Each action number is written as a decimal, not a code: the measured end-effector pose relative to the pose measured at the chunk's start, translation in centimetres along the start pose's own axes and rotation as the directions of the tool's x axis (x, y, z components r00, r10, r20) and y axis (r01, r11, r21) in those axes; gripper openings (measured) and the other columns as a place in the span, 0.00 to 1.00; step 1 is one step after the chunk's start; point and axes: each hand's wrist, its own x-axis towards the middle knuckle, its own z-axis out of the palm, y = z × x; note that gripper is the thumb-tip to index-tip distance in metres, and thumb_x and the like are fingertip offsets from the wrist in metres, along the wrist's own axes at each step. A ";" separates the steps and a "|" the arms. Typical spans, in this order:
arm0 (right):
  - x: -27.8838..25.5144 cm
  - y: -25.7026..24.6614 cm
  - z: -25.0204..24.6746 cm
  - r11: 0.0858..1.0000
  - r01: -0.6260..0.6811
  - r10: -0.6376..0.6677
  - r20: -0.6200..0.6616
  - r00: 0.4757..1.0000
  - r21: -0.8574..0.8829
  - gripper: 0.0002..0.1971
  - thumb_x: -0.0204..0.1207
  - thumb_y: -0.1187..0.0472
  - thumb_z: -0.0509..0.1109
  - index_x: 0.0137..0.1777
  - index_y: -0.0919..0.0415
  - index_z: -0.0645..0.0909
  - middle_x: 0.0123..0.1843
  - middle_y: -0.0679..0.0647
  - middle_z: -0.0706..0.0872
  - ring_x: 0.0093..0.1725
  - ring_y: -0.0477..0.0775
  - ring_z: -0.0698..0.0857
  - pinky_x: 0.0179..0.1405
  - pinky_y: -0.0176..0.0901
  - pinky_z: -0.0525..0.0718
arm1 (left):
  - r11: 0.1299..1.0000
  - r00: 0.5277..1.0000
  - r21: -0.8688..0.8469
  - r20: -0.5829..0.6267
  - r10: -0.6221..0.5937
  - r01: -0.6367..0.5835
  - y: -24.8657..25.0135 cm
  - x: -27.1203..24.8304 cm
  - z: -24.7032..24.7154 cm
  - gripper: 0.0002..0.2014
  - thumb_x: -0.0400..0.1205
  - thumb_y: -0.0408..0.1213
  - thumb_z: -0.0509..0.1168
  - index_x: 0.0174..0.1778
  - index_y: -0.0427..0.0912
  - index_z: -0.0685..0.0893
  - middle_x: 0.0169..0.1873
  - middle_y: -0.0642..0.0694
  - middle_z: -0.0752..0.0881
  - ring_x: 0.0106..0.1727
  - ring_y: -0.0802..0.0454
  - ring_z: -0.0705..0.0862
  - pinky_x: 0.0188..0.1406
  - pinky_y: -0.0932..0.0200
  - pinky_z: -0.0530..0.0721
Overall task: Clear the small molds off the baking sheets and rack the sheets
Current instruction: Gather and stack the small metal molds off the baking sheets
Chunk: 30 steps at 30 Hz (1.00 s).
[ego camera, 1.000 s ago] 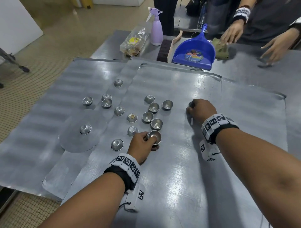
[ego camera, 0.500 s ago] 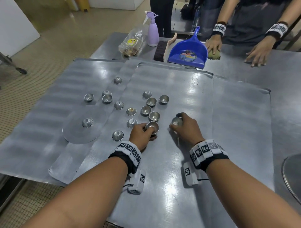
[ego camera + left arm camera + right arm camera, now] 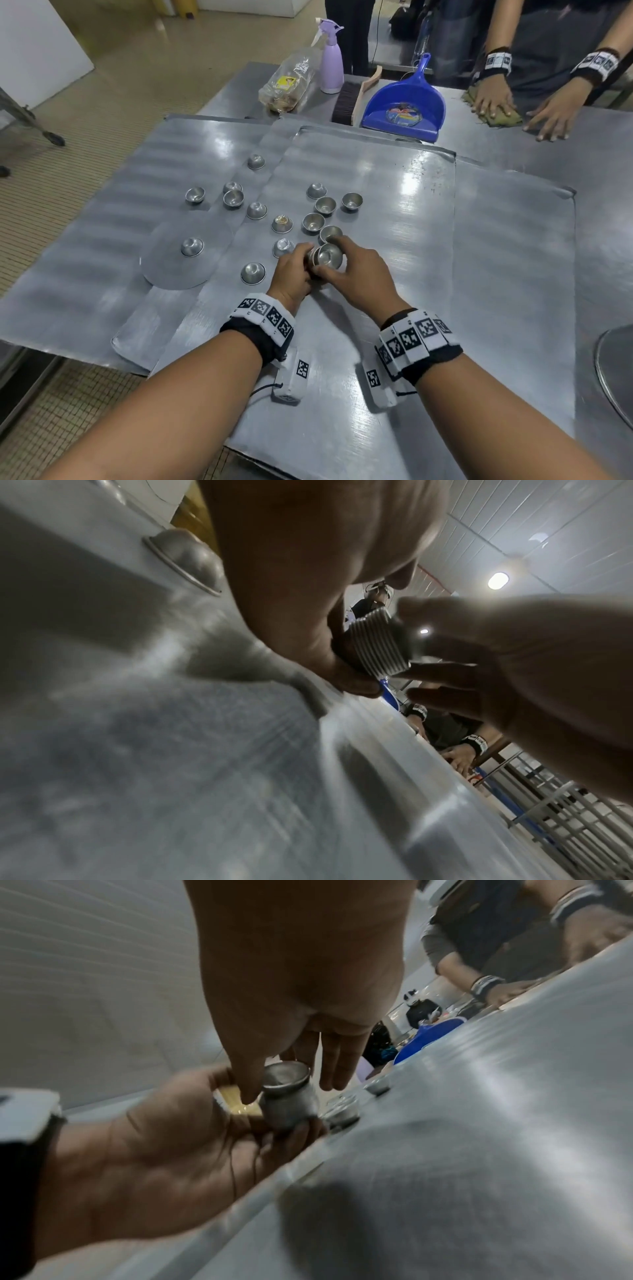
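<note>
1. The left hand (image 3: 291,274) and the right hand (image 3: 356,274) meet over the middle of the top baking sheet (image 3: 394,212), a flat grey metal tray lying on the steel table (image 3: 603,192).
2. The left grip is clenched round a short stack of nested small round metal molds (image 3: 378,645); the left wrist view shows their ribbed edges packed tight between thumb and fingers.
3. The right grip pinches a single small shiny metal mold (image 3: 329,255) between thumb and fingertips, held tilted right against the open end of the stack; in the right wrist view this cup (image 3: 287,1093) sits just above the left palm.
4. Loose molds lie on the sheets to the left and beyond the hands: a cluster of open cups (image 3: 325,205) on the top sheet just past the hands, and upturned ones such as the dome (image 3: 253,273) beside the left hand.
5. More sit on the lower overlapping sheet (image 3: 102,240), one of them on a round flat metal disc (image 3: 171,270).
6. At the table's far edge stand a lilac spray bottle (image 3: 331,68), a clear plastic bag (image 3: 289,85), a wooden-handled brush (image 3: 356,99) and a blue plastic dustpan (image 3: 407,109).
7. A second person's hands (image 3: 493,99) press a greenish cloth (image 3: 510,116) to the table at far right.
</note>
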 end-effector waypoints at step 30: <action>3.5 3.2 1.6 0.960 -0.151 0.164 0.037 0.986 -0.234 0.11 0.76 0.50 0.68 0.57 0.48 0.81 0.54 0.49 0.85 0.56 0.57 0.83 0.51 0.50 0.83 | 0.959 0.986 0.258 -0.080 0.144 -0.119 -1.0 0.0 -3.9 0.06 0.82 0.25 0.66 0.49 0.26 0.87 0.39 0.33 0.87 0.32 0.45 0.90 0.40 0.54 0.92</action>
